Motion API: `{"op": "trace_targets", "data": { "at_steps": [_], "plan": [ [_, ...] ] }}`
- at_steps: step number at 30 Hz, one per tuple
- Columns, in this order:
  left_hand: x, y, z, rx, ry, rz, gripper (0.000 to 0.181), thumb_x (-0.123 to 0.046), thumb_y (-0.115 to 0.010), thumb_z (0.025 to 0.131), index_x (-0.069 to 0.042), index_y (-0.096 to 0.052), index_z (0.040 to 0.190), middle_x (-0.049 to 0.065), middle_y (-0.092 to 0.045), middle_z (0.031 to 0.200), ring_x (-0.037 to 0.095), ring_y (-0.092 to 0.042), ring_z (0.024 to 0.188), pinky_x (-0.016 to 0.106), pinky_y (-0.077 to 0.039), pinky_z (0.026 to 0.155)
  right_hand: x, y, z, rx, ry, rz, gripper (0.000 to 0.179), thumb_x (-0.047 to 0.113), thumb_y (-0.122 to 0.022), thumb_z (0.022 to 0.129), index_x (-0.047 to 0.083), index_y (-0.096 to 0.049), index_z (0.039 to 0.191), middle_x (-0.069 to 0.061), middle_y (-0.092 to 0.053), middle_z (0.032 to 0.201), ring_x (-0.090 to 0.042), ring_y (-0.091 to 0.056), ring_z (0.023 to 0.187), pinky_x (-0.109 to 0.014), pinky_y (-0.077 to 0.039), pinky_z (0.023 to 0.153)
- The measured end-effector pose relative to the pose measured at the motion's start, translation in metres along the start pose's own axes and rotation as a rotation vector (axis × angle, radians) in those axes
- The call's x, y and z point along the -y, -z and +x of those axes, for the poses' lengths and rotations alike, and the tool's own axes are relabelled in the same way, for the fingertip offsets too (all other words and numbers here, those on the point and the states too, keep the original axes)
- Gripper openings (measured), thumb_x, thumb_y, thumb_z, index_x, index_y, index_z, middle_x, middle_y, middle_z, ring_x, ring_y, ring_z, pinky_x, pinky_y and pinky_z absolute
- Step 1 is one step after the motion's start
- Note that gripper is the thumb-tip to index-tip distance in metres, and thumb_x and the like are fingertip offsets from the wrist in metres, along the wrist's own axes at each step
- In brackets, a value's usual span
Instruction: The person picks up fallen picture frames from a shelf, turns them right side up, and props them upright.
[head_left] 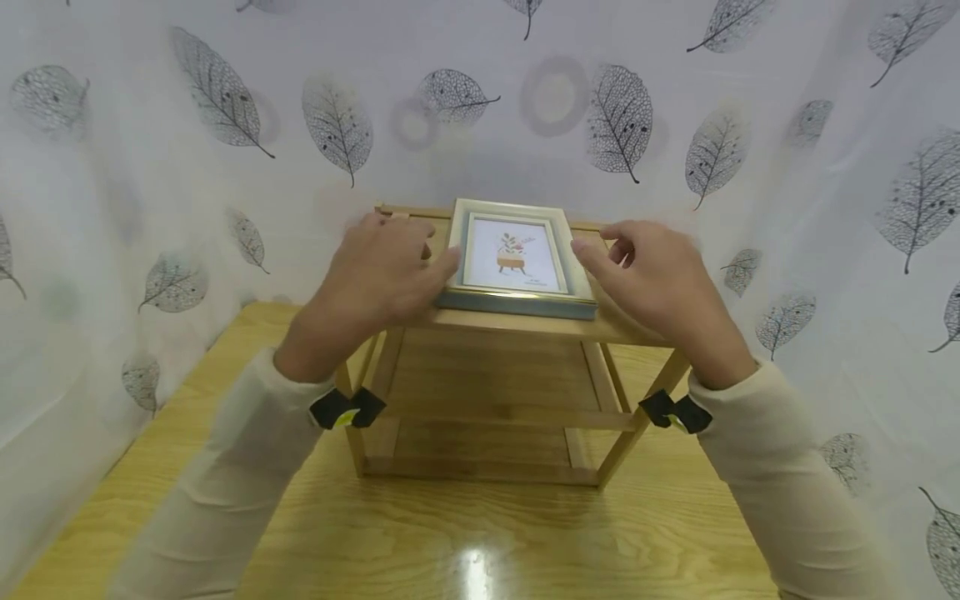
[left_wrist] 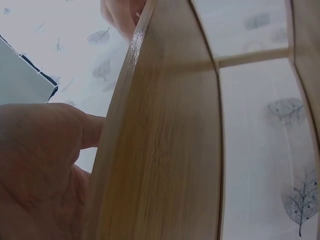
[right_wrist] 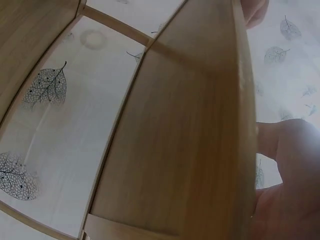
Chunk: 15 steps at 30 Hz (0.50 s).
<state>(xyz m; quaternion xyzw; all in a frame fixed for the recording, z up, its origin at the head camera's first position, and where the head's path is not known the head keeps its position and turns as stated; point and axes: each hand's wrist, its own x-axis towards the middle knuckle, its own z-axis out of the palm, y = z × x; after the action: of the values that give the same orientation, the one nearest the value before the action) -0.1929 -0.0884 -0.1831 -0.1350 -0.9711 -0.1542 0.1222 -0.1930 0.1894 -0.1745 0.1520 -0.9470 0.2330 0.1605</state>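
A picture frame [head_left: 517, 302] with a cream and blue-grey border lies flat on the upper board of a small wooden two-tier shelf [head_left: 510, 421]. Its print shows flowers in a legged orange pot. My left hand [head_left: 382, 271] is at the frame's left side, thumb tip right at the border and fingers loosely bent above the board. Mirroring it on the right, my right hand [head_left: 652, 271] has its thumb tip close by the other border, its fingers bent. In the wrist views, the shelf's wooden board [left_wrist: 160, 120] hides part of the left hand [left_wrist: 45, 155] and right hand [right_wrist: 292, 170].
The shelf stands on a wood-grain surface [head_left: 480, 533]. A white curtain [head_left: 480, 167] printed with grey leaves hangs behind and on both sides. Below the upper board are a lower tier and slanted legs [head_left: 645, 417].
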Motion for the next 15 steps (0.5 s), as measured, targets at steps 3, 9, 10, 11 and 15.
{"op": "trace_targets", "data": {
  "at_steps": [3, 9, 10, 11, 15],
  "plan": [
    [0.001, -0.002, 0.0, -0.02, 0.0, -0.041, 0.039, -0.039, -0.048, 0.102, -0.005, -0.065, 0.092, 0.008, -0.066, 0.083, 0.038, -0.051, 0.121, 0.053, -0.032, 0.109, 0.0, -0.006, 0.001, 0.034, 0.006, -0.003, 0.061, 0.052, -0.053, 0.1, -0.004, -0.066, 0.122, -0.016, -0.065, 0.099, -0.03, -0.056, 0.088, -0.041, -0.043, 0.071],
    [0.003, -0.002, -0.001, -0.037, -0.02, -0.081, 0.037, -0.032, -0.051, 0.098, -0.01, -0.05, 0.068, 0.002, -0.053, 0.062, 0.033, -0.053, 0.108, 0.053, -0.029, 0.111, 0.0, -0.013, 0.004, 0.062, 0.056, -0.011, 0.041, 0.04, -0.055, 0.1, 0.002, -0.071, 0.1, -0.012, -0.061, 0.087, -0.027, -0.054, 0.085, -0.039, -0.041, 0.072],
    [0.003, -0.002, -0.001, -0.037, -0.023, -0.084, 0.038, -0.032, -0.051, 0.098, -0.009, -0.05, 0.067, 0.004, -0.053, 0.062, 0.032, -0.054, 0.105, 0.052, -0.028, 0.111, 0.0, -0.014, 0.005, 0.062, 0.062, -0.016, 0.04, 0.038, -0.055, 0.1, 0.002, -0.071, 0.098, -0.011, -0.061, 0.086, -0.027, -0.054, 0.084, -0.038, -0.04, 0.071],
    [0.004, -0.003, -0.001, -0.038, -0.025, -0.088, 0.039, -0.032, -0.052, 0.097, -0.009, -0.051, 0.066, 0.005, -0.06, 0.067, 0.033, -0.054, 0.109, 0.053, -0.028, 0.111, -0.001, -0.015, 0.005, 0.061, 0.066, -0.021, 0.039, 0.038, -0.055, 0.1, 0.002, -0.071, 0.096, -0.011, -0.061, 0.085, -0.026, -0.054, 0.084, -0.038, -0.04, 0.072],
    [0.005, -0.004, 0.0, -0.031, -0.037, -0.092, 0.042, -0.036, -0.056, 0.096, -0.01, -0.055, 0.063, 0.006, -0.07, 0.08, 0.033, -0.055, 0.109, 0.051, -0.029, 0.109, -0.001, -0.016, 0.005, 0.071, 0.051, -0.039, 0.038, 0.036, -0.054, 0.098, 0.003, -0.073, 0.095, -0.01, -0.062, 0.085, -0.026, -0.053, 0.083, -0.038, -0.039, 0.072]
  ]
}}
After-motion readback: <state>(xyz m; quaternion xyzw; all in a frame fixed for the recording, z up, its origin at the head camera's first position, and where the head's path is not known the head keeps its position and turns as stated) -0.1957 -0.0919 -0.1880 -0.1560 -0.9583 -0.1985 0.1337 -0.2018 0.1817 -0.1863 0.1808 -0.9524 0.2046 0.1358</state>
